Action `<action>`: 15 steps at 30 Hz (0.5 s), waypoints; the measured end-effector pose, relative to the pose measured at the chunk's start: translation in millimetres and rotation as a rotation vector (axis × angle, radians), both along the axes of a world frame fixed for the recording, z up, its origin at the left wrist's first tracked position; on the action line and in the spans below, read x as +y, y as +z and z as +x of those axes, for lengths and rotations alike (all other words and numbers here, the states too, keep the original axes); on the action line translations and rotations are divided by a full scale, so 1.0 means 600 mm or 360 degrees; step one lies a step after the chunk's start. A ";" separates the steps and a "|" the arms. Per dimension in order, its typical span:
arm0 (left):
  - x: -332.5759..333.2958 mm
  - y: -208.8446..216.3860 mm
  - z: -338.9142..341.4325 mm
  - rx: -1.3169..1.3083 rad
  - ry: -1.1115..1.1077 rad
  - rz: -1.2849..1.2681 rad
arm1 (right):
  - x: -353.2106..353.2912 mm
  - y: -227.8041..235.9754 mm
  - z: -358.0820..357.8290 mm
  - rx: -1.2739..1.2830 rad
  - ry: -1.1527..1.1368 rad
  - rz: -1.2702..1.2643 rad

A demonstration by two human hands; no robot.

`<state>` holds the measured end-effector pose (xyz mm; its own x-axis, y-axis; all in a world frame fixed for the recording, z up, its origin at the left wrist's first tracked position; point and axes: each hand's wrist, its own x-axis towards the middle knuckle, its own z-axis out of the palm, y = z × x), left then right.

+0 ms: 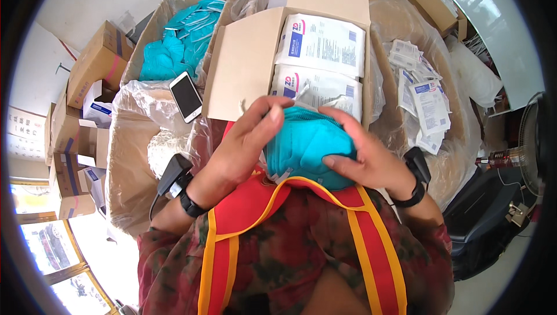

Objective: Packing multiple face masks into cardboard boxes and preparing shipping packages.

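A stack of teal face masks (307, 147) sits upright at my chest, over a red apron (249, 202) with yellow trim. My right hand (365, 158) grips its right side, thumb across the front and fingers over the top edge. At the stack's left edge is my left hand (246, 138), fingers curved and thumb apart from them; its fingertips are close to the masks, and I cannot tell how firmly they touch. Just beyond stands an open cardboard box (243, 65) with white printed packets (319, 45) inside. White strap ends stick up behind the stack.
Loose teal masks (180, 42) fill a plastic-lined carton at the far left. A phone (185, 96) lies on plastic beside a white stringy bundle (168, 152). On the right, a lined carton (461, 158) holds several white packets (429, 106). Stacked boxes (96, 68) and a fan (531, 141) flank me.
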<state>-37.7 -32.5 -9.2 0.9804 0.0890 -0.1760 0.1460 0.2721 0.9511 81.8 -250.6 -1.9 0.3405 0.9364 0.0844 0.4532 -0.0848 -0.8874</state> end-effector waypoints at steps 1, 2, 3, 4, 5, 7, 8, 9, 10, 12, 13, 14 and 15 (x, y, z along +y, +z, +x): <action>-0.005 -0.001 -0.008 0.0012 -0.0011 -0.0002 | -0.004 -0.010 -0.011 0.0093 -0.0055 -0.0048; -0.008 -0.002 -0.018 -0.0091 -0.0046 0.0151 | -0.004 -0.015 -0.019 0.0186 -0.0103 -0.0092; -0.009 -0.002 -0.024 -0.0197 -0.0083 0.0306 | -0.002 -0.017 -0.021 0.0196 -0.0107 -0.0090; -0.002 -0.016 -0.020 -0.0218 -0.0066 0.0335 | 0.002 -0.017 -0.020 0.0088 -0.0090 -0.0051; -0.002 -0.011 -0.015 -0.0218 -0.0069 0.0341 | 0.008 -0.014 -0.015 -0.0027 -0.0070 -0.0010; -0.005 0.005 -0.006 -0.0049 -0.0018 0.0320 | 0.021 0.000 -0.013 -0.0135 -0.0066 -0.0024; -0.005 0.007 -0.004 -0.0054 -0.0024 0.0326 | 0.024 0.005 -0.012 -0.0241 -0.0068 -0.0048; -0.004 0.009 -0.002 -0.0100 0.0015 0.0360 | 0.027 0.006 -0.007 -0.0247 -0.0074 -0.0042; -0.003 0.012 0.000 -0.0146 0.0054 0.0394 | 0.032 0.006 0.000 -0.0194 -0.0094 0.0030; 0.004 0.022 0.008 -0.0291 0.0144 0.0558 | 0.042 0.013 0.013 -0.0130 -0.0170 0.0153; 0.009 0.032 0.017 -0.0440 0.0232 0.0718 | 0.048 0.034 0.024 -0.0028 -0.0222 0.0155; 0.011 0.052 0.032 -0.0603 0.0236 0.0401 | 0.053 0.048 0.041 -0.0167 -0.0256 0.0337; 0.015 0.072 0.048 -0.0767 0.0243 0.0086 | 0.061 0.068 0.059 -0.0241 -0.0303 0.0464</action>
